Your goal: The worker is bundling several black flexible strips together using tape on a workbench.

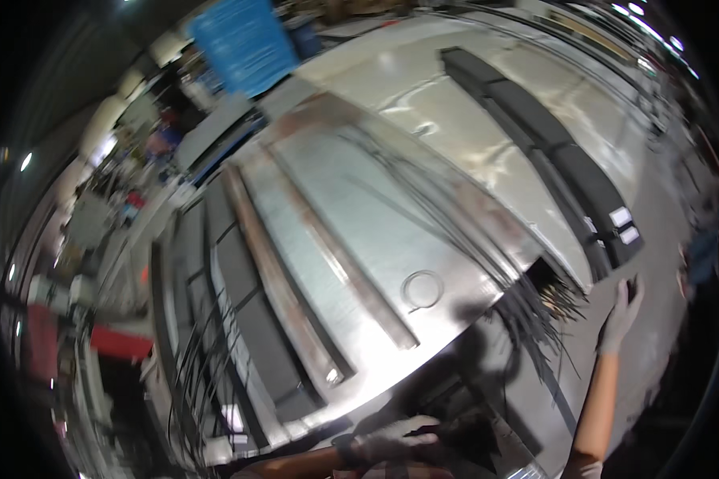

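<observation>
While left hand (391, 437) rests low, right hand (620, 315) nears wire bundle (455, 219), running diag. upper-left to lower-right.

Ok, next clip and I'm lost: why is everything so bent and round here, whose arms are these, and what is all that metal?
The single picture comes from a wide fisheye camera worn on a person's head and looking down, so straight edges curve toward the rim. The two arms entering from the bottom are that person's own, both in light gloves. The left hand rests low near the edge of a large shiny metal sheet; whether its fingers grip anything is unclear. The right hand reaches out to the right, its fingers around a small dark object too blurred to identify. On the sheet lie rusty metal bars and a bundle of thin dark rods that fans out past its edge. Long dark strips lie further back. The blurred surroundings look like a workshop.
</observation>
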{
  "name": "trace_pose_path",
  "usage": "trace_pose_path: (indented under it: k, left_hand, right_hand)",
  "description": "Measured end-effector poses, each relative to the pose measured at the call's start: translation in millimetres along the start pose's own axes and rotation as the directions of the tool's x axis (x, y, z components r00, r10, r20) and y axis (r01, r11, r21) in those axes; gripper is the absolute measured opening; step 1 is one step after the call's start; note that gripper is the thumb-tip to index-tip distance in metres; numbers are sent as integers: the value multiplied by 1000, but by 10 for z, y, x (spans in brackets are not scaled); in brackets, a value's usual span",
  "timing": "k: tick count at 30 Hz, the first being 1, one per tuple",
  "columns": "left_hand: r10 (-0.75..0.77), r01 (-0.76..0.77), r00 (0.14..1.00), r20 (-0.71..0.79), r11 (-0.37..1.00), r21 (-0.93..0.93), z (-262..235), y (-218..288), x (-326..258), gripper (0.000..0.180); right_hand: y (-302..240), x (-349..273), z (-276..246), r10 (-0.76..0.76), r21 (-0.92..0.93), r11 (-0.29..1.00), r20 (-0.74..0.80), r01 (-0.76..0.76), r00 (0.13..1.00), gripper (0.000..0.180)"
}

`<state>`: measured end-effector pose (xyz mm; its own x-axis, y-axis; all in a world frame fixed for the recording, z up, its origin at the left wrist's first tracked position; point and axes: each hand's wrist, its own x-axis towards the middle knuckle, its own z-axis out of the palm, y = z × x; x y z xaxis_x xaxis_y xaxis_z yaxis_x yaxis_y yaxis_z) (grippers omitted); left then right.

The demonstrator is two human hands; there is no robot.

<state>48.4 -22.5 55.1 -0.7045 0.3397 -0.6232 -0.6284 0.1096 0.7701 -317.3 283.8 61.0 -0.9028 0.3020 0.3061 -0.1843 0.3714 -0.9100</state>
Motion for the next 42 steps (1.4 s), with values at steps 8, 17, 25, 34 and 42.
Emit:
trace_pose_path:
  k: [8,17,25,34,42]
  left_hand:
    - [-214,-328,106,-971,914,-237,907,-1801,-1343,23]
    - [23,-303,-309,-951,945,122,330,-1837,-1634,44]
    - [-64,-525,426,-902,795,-304,-865,-2133,-1752,32]
    - [342,176,-188,-921,934,311,-246,-2174,-2013,63]
    - [368,-123,439,-820,928,351,480,-2936,-2151,54]
  right_hand:
    - [-522,-3373,357,-574,531,819,754,218,318,28]
    - [-1120,-4766,1567,-207,228,965,966,-132,155,42]
    - [-1369,-4986,2349,12,-9,989,1000,-151,19,78]
    - [-2944,-4116,811,-50,31,926,998,-377,-39,74]
    - [-2408,-4325,-447,-22,34,995,992,-95,126,66]
